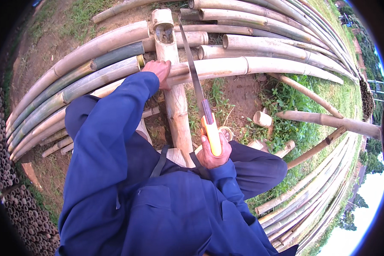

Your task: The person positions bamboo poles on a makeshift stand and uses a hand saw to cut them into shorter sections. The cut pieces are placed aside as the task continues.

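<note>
My right hand [214, 152] is closed around the yellow-orange handle of a handsaw [199, 91]. Its long, narrow blade points away from me and crosses a pale bamboo pole [281, 65], touching or just above it; which of these I cannot tell. To the left of the blade, my left hand [158, 73] is wrapped over the same pole, its fingers closed on it. Under the pole runs a thick bamboo post [175, 106], with a notched opening near its far end. A cut bamboo ring [227, 132] lies beside my right hand.
Long bamboo poles [72, 91] lie stacked on the left, and more [277, 25] fan out at the far right. A short bamboo offcut [262, 119] sits in the grass. Bamboo supports [324, 121] stand to the right. Several bundled bamboo ends [27, 213] fill the lower left.
</note>
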Action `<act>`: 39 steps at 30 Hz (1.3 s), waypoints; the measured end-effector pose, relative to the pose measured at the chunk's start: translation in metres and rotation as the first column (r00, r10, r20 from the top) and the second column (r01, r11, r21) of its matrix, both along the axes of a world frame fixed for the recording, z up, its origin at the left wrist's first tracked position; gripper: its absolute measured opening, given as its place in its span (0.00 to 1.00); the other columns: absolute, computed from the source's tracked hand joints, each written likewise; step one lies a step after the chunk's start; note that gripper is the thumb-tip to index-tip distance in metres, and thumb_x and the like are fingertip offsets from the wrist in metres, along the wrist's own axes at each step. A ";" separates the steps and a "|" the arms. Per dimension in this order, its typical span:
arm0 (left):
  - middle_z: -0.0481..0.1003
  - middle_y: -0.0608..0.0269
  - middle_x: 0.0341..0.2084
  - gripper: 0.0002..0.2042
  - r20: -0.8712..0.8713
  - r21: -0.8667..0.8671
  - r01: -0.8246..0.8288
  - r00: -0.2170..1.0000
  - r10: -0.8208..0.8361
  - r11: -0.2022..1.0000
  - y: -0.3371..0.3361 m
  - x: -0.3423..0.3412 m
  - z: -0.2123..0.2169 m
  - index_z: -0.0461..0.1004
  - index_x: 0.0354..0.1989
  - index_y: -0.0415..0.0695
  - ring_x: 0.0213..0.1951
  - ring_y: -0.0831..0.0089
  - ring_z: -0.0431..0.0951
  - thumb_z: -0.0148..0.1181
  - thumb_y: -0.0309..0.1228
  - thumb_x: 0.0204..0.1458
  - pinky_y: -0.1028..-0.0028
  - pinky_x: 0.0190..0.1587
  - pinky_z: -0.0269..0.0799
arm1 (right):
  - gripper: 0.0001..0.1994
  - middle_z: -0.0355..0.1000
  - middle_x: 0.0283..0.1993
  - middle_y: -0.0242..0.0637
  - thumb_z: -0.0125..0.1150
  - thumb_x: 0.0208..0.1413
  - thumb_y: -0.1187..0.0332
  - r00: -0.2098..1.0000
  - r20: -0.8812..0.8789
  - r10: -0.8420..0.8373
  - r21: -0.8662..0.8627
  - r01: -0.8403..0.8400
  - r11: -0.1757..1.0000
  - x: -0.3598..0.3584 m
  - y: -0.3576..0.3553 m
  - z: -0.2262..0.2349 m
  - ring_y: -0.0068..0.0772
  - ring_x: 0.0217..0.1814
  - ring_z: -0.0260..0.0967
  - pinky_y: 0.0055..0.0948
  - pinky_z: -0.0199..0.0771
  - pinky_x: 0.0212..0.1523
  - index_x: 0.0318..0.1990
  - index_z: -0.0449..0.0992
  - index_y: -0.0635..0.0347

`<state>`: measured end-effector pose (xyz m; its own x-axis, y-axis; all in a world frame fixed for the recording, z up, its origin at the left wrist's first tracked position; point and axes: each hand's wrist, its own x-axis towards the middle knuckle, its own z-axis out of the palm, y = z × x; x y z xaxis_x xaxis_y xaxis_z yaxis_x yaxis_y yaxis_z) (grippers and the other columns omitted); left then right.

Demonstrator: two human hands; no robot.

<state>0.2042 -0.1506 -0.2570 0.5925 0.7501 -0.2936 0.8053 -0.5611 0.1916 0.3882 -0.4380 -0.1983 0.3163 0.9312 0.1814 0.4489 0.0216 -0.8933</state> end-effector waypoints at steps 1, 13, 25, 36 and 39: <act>0.81 0.43 0.40 0.37 -0.017 0.013 0.010 1.000 -0.010 1.000 0.000 0.001 0.003 0.71 0.47 0.35 0.47 0.49 0.82 0.79 0.50 0.34 0.56 0.55 0.73 | 0.08 0.76 0.26 0.38 0.71 0.58 0.73 0.999 -0.031 0.005 -0.009 -0.005 1.000 0.001 -0.003 -0.003 0.29 0.24 0.73 0.30 0.73 0.29 0.39 0.76 0.65; 0.82 0.43 0.41 0.39 -0.036 0.054 0.063 0.997 -0.061 0.997 -0.002 -0.001 -0.001 0.73 0.49 0.33 0.47 0.53 0.83 0.76 0.54 0.37 0.61 0.59 0.67 | 0.10 0.76 0.30 0.37 0.69 0.61 0.72 0.972 -0.233 0.026 -0.277 -0.092 0.957 0.002 0.009 0.005 0.24 0.31 0.74 0.27 0.73 0.34 0.45 0.78 0.68; 0.81 0.41 0.38 0.35 -0.020 -0.009 0.035 0.999 -0.035 0.999 0.002 -0.003 0.001 0.73 0.45 0.34 0.45 0.49 0.82 0.78 0.50 0.36 0.61 0.59 0.67 | 0.07 0.77 0.27 0.39 0.67 0.61 0.73 0.971 -0.238 0.031 -0.288 -0.100 0.952 -0.003 0.053 0.022 0.22 0.27 0.70 0.29 0.72 0.32 0.39 0.78 0.69; 0.82 0.41 0.39 0.36 -0.006 0.059 0.052 0.999 -0.052 0.997 0.003 0.004 0.001 0.73 0.48 0.33 0.45 0.50 0.84 0.76 0.52 0.39 0.58 0.63 0.68 | 0.08 0.73 0.25 0.36 0.67 0.62 0.72 0.982 -0.181 0.060 -0.179 -0.093 0.979 0.000 0.076 0.013 0.20 0.27 0.64 0.27 0.69 0.30 0.38 0.77 0.69; 0.82 0.41 0.39 0.37 -0.027 0.030 0.057 0.998 -0.056 0.998 -0.002 -0.002 -0.002 0.73 0.48 0.33 0.45 0.50 0.84 0.76 0.53 0.39 0.57 0.63 0.68 | 0.08 0.74 0.25 0.37 0.67 0.61 0.74 0.976 -0.195 0.095 -0.259 -0.144 0.955 -0.002 0.040 0.016 0.21 0.29 0.69 0.28 0.72 0.32 0.43 0.79 0.69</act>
<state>0.2025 -0.1524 -0.2586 0.6265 0.7246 -0.2873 0.7768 -0.6110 0.1530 0.3864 -0.3978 -0.1822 0.2035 0.9703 -0.1310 0.2906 -0.1877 -0.9383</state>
